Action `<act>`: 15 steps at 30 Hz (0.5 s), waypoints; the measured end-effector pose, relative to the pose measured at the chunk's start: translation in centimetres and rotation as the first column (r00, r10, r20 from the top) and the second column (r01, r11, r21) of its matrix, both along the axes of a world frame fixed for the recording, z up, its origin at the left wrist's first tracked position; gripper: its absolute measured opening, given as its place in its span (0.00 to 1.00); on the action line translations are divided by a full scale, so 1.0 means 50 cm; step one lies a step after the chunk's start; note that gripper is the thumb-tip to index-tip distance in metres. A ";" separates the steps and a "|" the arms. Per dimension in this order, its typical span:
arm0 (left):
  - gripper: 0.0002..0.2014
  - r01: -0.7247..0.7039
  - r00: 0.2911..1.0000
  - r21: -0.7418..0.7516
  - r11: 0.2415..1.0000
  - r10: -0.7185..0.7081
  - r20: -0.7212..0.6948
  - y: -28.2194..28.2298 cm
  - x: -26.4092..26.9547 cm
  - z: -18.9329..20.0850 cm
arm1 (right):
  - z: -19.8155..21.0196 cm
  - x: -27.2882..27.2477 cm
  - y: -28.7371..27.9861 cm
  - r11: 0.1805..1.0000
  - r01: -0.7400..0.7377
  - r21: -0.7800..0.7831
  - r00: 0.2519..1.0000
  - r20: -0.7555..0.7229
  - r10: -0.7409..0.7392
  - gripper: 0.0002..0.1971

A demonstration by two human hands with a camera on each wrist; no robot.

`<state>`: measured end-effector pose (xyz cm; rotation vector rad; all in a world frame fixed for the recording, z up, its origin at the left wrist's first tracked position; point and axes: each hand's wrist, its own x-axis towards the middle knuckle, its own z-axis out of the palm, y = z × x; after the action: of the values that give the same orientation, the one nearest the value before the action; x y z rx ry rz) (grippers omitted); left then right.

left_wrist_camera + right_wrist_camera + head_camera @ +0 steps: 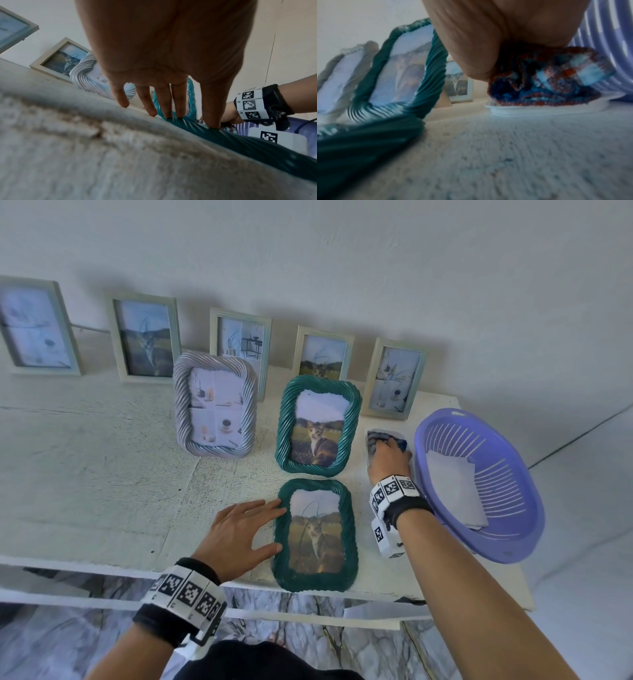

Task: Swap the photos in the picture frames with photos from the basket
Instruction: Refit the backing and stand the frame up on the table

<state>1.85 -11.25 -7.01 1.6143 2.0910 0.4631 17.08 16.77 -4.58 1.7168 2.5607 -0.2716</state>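
A green twisted-rim frame point(350, 529) with a cat photo lies flat near the table's front edge. My left hand point(270, 529) is open, its straight fingertips point(178, 115) touching the frame's left rim point(240, 143). A second green frame point(284, 419) with a cat photo stands behind it, and a silver twisted frame point(215, 405) stands to its left. My right hand point(388, 455) grips a bunched checked cloth point(547, 78) that lies on a flat white stack point(539, 109), beside the purple basket point(534, 508). White sheets point(455, 491) lie in the basket.
Several pale rectangular frames point(145, 337) lean against the wall along the back of the white table point(85, 474). The table's front edge point(102, 563) runs just under my left wrist. The basket overhangs the table's right side.
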 end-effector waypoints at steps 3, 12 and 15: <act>0.40 0.007 1.000 -0.017 1.000 -0.007 -0.011 0.000 -0.001 0.002 | 0.022 0.018 -0.024 0.996 -0.068 0.054 0.985 -0.157 0.076 0.20; 0.42 0.076 0.995 -0.097 0.992 -0.081 -0.054 0.002 -0.003 0.029 | 0.065 0.110 -0.243 0.959 -0.271 0.083 0.870 -0.405 0.281 0.25; 0.42 0.114 0.991 -0.149 0.982 -0.122 -0.048 0.015 -0.007 0.046 | 0.042 0.101 -0.277 0.896 -0.433 0.093 0.874 -0.198 0.443 0.25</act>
<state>1.52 -10.48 -4.72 1.6708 2.0052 0.2214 22.11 2.93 -2.49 1.1123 3.0399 -0.3933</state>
